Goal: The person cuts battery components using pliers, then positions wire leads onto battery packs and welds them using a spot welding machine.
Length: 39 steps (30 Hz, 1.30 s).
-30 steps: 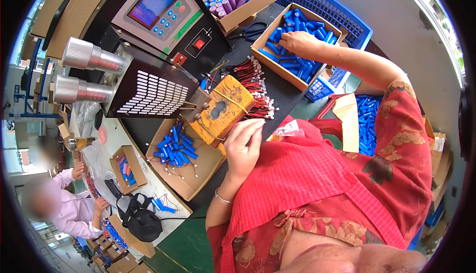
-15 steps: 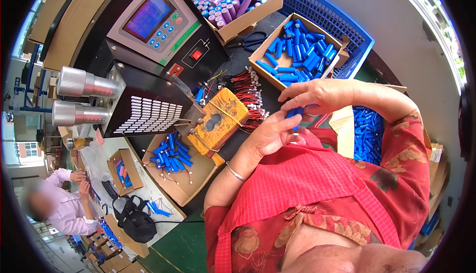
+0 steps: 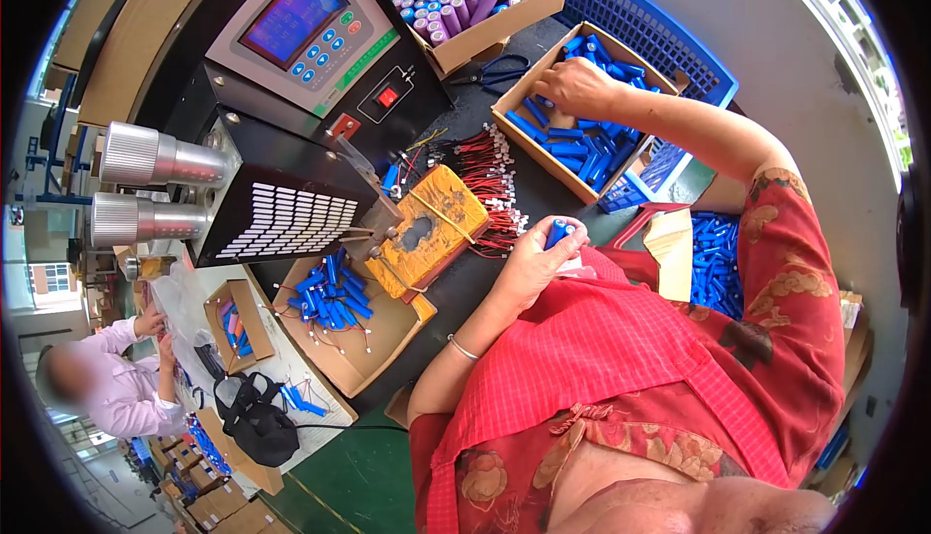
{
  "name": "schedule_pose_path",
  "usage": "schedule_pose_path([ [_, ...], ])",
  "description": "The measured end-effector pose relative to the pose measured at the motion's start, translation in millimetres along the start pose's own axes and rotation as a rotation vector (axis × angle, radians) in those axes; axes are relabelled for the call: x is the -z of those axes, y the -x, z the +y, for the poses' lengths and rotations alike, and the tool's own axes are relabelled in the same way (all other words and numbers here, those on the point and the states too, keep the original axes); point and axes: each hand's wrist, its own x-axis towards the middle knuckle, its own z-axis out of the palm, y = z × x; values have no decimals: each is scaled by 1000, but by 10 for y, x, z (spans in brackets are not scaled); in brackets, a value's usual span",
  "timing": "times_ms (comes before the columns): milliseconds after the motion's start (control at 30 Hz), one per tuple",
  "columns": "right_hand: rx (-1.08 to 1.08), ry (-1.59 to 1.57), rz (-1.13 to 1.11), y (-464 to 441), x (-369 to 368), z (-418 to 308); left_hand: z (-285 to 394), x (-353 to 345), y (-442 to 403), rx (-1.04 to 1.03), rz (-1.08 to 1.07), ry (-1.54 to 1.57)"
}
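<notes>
Blue cylindrical battery cells [image 3: 556, 233] are gripped in my left hand [image 3: 533, 260], close to the red apron; their ends show between thumb and fingers. My right hand [image 3: 580, 90] is over the cardboard box [image 3: 506, 107] of loose blue cells [image 3: 596, 151]. Its fingers are bent down among the cells, and what lies under the fingertips is hidden. Left of my left hand lies a yellow-taped block [image 3: 441, 228] bound with bands, under the electrodes of a spot welder [image 3: 291, 175]. Red and black wire leads [image 3: 490, 180] with white connectors lie behind it.
A box of purple and blue cells [image 3: 465, 0] stands at the back beside scissors [image 3: 499, 70]. A blue basket [image 3: 659, 34] is behind the cell box. Wired blue cells [image 3: 335, 291] fill part of a front tray. A co-worker [image 3: 126, 379] sits at far left.
My right hand has left my left hand and moved up into the box of blue cells. My left hand keeps its cells near the apron, now turned more upright.
</notes>
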Motion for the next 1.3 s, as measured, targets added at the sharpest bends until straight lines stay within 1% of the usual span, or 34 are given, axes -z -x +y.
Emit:
schedule_pose_path([
  [33, 52, -8, 37, 6, -30, 28, -9, 35, -11, -40, 10, -57],
  [67, 57, -35, 103, 21, -61, 49, -14, 73, -24, -43, 12, -57],
  [133, -60, -207, 102, 97, 188, -60, 15, 111, -41, -127, 25, -7],
  [167, -131, -319, 136, 137, 276, -133, 68, 98, -17, -141, 40, 22],
  [267, -199, -569, 213, 264, 470, -318, 157, 87, -22, -178, 65, 167],
  [333, -315, -737, 61, 344, 677, -465, 142, 90, -72, -260, 114, 172],
  [367, -433, -814, -125, 350, 938, -560, 121, 100, -101, -295, 103, 147],
  [400, -451, -921, -146, 394, 1009, -625, 123, 78, -104, -292, 102, 148],
  [433, -466, -1029, -166, 428, 1037, -674, 137, 47, -98, -271, 98, 257],
  [467, -394, -1067, -108, 497, 901, -711, 146, 32, -96, -249, 94, 364],
  [500, -332, -1071, -25, 536, 930, -797, 145, 54, -92, -168, 60, 426],
  [533, -299, -1081, 17, 568, 931, -865, 133, 70, -97, -163, 60, 425],
  [600, -148, -822, -6, 605, 1015, -930, 101, 97, -115, -100, -20, 466],
  [633, -97, -776, -23, 614, 1050, -970, 84, 104, -129, -94, -12, 498],
  [700, 95, -698, 65, 642, 981, -1012, 61, 138, -137, -69, -18, 508],
  [767, 100, -699, 22, 663, 1013, -1048, 51, 156, -122, -40, -58, 527],
  [833, -32, -828, -186, 653, 1122, -1060, 43, 150, -107, -48, -56, 520],
  [867, -34, -828, -185, 652, 1131, -1070, 39, 142, -103, -57, -55, 514],
  [933, -100, -1032, -337, 651, 1144, -1099, 57, 89, -90, -88, -61, 500],
  [967, -102, -1046, -429, 633, 1192, -1113, 66, 72, -91, -123, -68, 484],
  [1000, -103, -1045, -426, 634, 1187, -1122, 35, 101, -99, -125, -105, 521],
  [1067, -205, -1248, -232, 634, 1130, -1146, 2, 129, -122, -131, -116, 530],
  [1100, -310, -1363, -317, 582, 1099, -1105, -8, 134, -123, -137, -124, 543],
  [1167, -342, -1210, -353, 517, 1152, -1050, 1, 116, -110, -136, -96, 552],
  [1200, -240, -1208, -256, 497, 1180, -1085, 42, 73, -96, -119, -118, 562],
  [1233, -286, -1222, -358, 475, 1254, -1051, 63, 51, -86, -102, -142, 570],
  [1267, -331, -1235, -463, 415, 1352, -990, 0, 78, -106, -144, -144, 568],
  [1300, -177, -1050, -197, 384, 1104, -855, -33, 124, -120, -100, -111, 535],
])
